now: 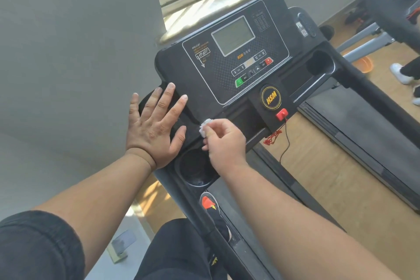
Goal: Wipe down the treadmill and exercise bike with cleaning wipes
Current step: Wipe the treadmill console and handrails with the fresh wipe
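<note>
- The wipe (205, 128) is a small crumpled white wad, held at the tips of the right hand's fingers (212, 128) and pressed against the black lower edge of the treadmill (172, 68) console, just left of the console's centre.
- The wipe sits between the two hands, just beside the left thumb but not touching it.
- Right hand (225, 143): forearm reaches in from the lower right, wrist bent inward, knuckles up; fingers curled together and pinched on the wipe.
- Left hand (154, 127): forearm reaches in from the lower left, palm down, laid flat on the console's left corner; fingers straight and spread apart, holding nothing.
- A round cup holder (195, 170) lies directly below both hands, partly covered by the right wrist.
- The grey display screen (233, 35) sits above the hands, well apart from them.
- A red safety key (281, 114) with a red cord is clipped to the console, to the right of the right hand.
- The treadmill belt (363, 125) runs off to the right.
- An exercise bike (395, 2) stands in the upper right corner, only partly in view.
</note>
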